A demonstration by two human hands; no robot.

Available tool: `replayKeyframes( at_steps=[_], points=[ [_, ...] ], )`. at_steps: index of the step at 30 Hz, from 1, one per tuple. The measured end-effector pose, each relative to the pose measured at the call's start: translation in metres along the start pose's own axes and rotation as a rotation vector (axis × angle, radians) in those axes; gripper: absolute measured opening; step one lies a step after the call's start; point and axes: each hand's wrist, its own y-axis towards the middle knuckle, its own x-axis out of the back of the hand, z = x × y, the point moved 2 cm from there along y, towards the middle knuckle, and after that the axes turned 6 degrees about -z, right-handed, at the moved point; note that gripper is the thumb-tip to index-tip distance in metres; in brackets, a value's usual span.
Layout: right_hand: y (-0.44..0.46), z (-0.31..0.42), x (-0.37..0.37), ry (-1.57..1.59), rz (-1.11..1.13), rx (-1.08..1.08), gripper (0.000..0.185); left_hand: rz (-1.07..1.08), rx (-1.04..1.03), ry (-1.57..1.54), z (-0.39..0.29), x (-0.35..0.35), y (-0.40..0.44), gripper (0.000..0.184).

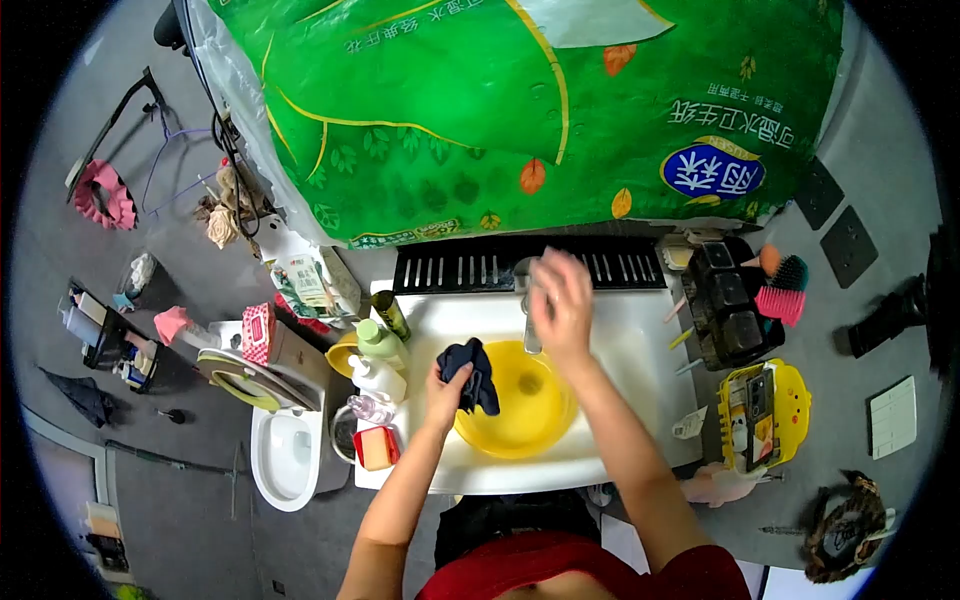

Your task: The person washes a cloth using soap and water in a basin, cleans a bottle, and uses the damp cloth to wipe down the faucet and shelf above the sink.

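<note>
My left hand (447, 392) grips a crumpled dark navy cloth (468, 374) above the left side of a yellow basin (518, 440). The basin sits in the white sink (625, 400) and appears to hold some water. Over the metal faucet (531, 335) is my right hand (563, 308), fingers stretched out and slightly blurred. It covers the upper part of the faucet, so I cannot tell whether it touches the handle.
Bottles (378, 345) and an orange soap bar (377, 449) line the sink's left edge. A black organizer (722, 305) and a yellow basket (765, 415) stand right. A big green tissue package (540, 120) is beyond the sink; a toilet (283, 455) is left.
</note>
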Motion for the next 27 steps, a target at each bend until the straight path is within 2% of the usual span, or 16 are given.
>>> replayKeyframes(
  at_steps=[1,3,6,9,11,13,15,16,19,20,21,23,25,26,27],
  points=[
    [0.028,0.007,0.007,-0.095,-0.091,0.139,0.036,-0.007,-0.014,0.017,-0.004,0.002,0.003,0.027],
    [0.057,0.007,-0.005,-0.317,0.073,0.234,0.044,-0.069,-0.039,0.038,-0.005,0.003,0.009,0.028],
    [0.068,-0.021,-0.030,-0.546,0.110,0.251,0.062,-0.098,0.000,-0.066,-0.007,0.000,0.014,0.030],
    [0.064,-0.042,-0.045,-0.582,0.065,0.279,0.063,-0.153,-0.088,-0.132,0.003,0.000,0.024,0.031],
    [0.059,-0.056,-0.051,-0.622,0.021,0.371,0.058,-0.191,-0.183,-0.137,-0.003,-0.007,0.027,0.031],
    [0.058,-0.065,-0.057,-0.615,-0.023,0.420,0.057,-0.209,-0.294,-0.036,-0.035,-0.026,0.025,0.032],
    [0.055,-0.067,-0.059,-0.590,-0.006,0.394,0.059,-0.294,-0.677,0.459,-0.028,-0.027,0.057,0.039],
    [0.053,-0.065,-0.059,-0.573,-0.006,0.376,0.061,-0.405,-0.898,0.627,-0.040,-0.041,0.061,0.039],
    [0.049,-0.072,-0.064,-0.585,-0.030,0.375,0.063,-0.265,-0.875,1.389,-0.030,-0.069,0.102,0.041],
    [0.048,-0.072,-0.065,-0.605,-0.025,0.376,0.064,-0.216,-0.784,1.480,-0.008,-0.076,0.120,0.041],
    [0.047,-0.073,-0.066,-0.625,-0.020,0.379,0.064,-0.212,-0.805,1.465,-0.001,-0.086,0.126,0.037],
    [0.045,-0.078,-0.070,-0.633,-0.056,0.407,0.067,-0.071,-0.833,1.333,0.005,-0.109,0.131,0.032],
    [0.044,-0.081,-0.074,-0.653,-0.114,0.419,0.066,0.256,-0.948,1.269,0.011,-0.131,0.126,0.028],
    [0.043,-0.080,-0.075,-0.643,-0.113,0.411,0.065,0.196,-1.042,1.322,0.009,-0.135,0.122,0.026],
    [0.043,-0.079,-0.072,-0.634,-0.109,0.412,0.065,0.173,-0.993,1.350,0.011,-0.131,0.128,0.025]
  ],
)
